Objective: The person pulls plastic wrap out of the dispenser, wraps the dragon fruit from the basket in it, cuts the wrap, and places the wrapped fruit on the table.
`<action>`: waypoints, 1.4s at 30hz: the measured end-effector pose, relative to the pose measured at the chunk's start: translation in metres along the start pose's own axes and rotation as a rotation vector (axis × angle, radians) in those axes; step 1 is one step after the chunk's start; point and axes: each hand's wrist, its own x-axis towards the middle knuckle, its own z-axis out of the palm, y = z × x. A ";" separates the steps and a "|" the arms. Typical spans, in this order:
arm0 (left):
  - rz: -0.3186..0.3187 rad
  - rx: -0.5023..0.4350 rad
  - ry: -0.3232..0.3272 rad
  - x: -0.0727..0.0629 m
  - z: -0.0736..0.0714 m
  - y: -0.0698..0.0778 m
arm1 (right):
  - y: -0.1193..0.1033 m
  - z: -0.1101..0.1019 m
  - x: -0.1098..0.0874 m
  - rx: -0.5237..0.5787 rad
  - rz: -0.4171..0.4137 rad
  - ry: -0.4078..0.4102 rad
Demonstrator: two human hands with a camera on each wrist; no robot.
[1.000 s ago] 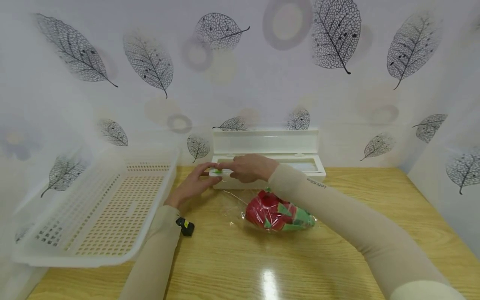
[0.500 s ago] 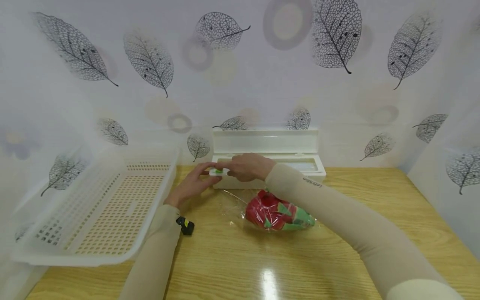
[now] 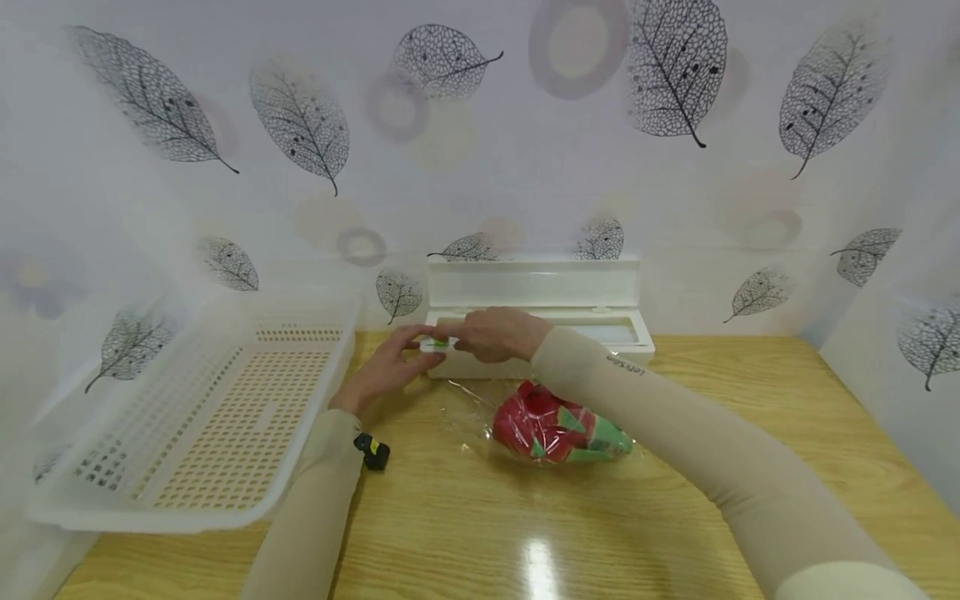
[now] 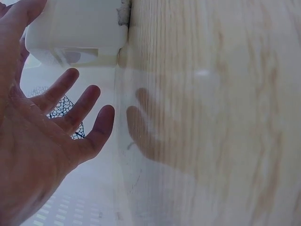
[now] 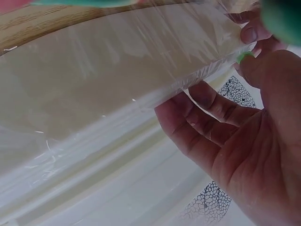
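right now my left hand (image 3: 384, 367) is at the near left corner of the white box (image 3: 487, 365), just left of the frame's centre, forefinger on top and thumb against the front, pinching that corner. in the left wrist view my other three fingers (image 4: 89, 106) are spread well apart in the air, below the box end at upper left. across comes my right hand (image 3: 498, 333), forefinger and thumb together on the little green tab (image 3: 438, 341) at the box's left end; the right wrist view has my thumb (image 5: 251, 70) right against it, at upper right, the remaining fingers curled loosely near the box edge. clear film (image 5: 117, 61) drapes down the box front there. and the red-and-green bundle (image 3: 551, 429), wrapped in clear plastic, lies below the box, at the centre of the frame. reading time: my right sleeve (image 3: 626, 400) carries dark lettering, something like "letsslim", a bit blurred. on my left cuff, lower left of centre, a black gadget (image 3: 372, 452) wears a yellow label, too small to read.
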 end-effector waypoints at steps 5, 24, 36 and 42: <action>0.008 0.003 0.002 0.002 0.002 0.000 | 0.000 0.002 -0.001 0.004 0.005 0.019; 0.031 0.067 0.020 0.006 0.002 0.004 | 0.003 0.001 -0.004 0.024 0.029 0.017; 0.032 0.086 0.049 0.005 0.001 0.003 | 0.010 0.009 -0.011 0.055 -0.048 0.122; 0.048 -0.010 0.024 0.002 0.004 0.000 | 0.009 0.008 -0.011 0.131 -0.049 0.099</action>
